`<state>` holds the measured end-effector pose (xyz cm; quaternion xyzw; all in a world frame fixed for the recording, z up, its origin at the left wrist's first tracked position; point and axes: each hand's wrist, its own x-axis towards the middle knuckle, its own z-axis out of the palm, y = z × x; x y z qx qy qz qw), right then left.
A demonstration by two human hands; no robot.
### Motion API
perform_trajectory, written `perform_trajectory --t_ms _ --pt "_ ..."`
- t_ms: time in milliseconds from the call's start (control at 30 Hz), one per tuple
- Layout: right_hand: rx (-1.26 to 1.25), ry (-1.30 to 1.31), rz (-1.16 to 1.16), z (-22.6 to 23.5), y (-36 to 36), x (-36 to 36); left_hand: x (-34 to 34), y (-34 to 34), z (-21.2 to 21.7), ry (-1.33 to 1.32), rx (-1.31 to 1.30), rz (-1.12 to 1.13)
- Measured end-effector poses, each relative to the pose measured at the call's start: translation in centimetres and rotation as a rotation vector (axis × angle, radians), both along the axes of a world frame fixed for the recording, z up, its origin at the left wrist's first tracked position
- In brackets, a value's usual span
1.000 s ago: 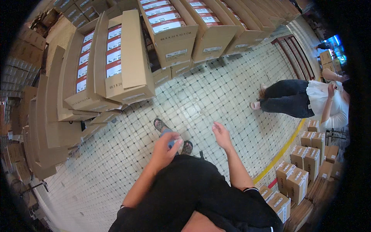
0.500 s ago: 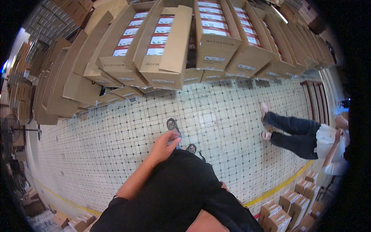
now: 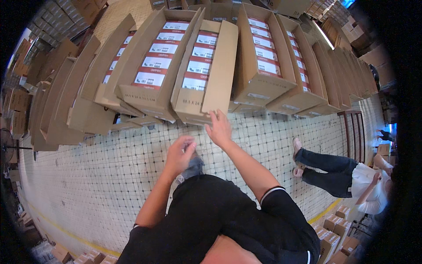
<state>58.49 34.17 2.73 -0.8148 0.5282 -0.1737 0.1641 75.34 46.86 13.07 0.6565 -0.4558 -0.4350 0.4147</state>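
Cardboard is making up a long row of open boxes in front of the person, and the box [image 3: 187, 112] nearest the right hand [image 3: 220, 127] is standing near the middle of it, straight ahead. Its long flap [image 3: 223, 66] is lying over the right part of the opening, so it is covering some of the packages [image 3: 198, 67] inside and leaving the rest showing. These are sitting one behind another with their white labels facing up, probably for easy reading from above. The right hand is hovering at the near end of the flap, fingers parted and thumb standing away, gripping nothing that shows; whether the fingertips are touching the cardboard, I cannot tell. The left hand [image 3: 178, 155] is hanging lower, above the person's own leg [image 3: 192, 167], loosely curled, with no object showing in it; blur is hiding whether thumb and fingers are meeting. Lower boxes [image 3: 246, 107] are showing beneath the row, apparently raising its openings nearer to the hands. Off to the right, a co-worker [image 3: 343, 171] is standing well apart on the tiled floor [image 3: 259, 141], near a dark rack [image 3: 351, 132].
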Motion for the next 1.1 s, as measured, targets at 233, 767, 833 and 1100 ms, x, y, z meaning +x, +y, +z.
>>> perform_trajectory --t_ms 233,767,833,1100 --pt "-0.048 0.19 -0.061 -2.6 -5.2 0.8 3.9 -8.7 -1.4 -0.258 -0.122 -0.286" --pt "0.167 -0.106 -0.291 -0.2 -3.9 -2.7 3.8 -26.3 -10.4 -1.083 0.145 -0.496" --pt "0.231 -0.144 -0.317 0.0 -3.9 -3.2 4.6 -26.1 -7.2 -0.958 0.146 -0.541" --pt "0.357 -0.175 -0.257 0.2 -3.9 -4.8 6.8 -14.7 -1.6 -0.693 -0.244 -0.196"
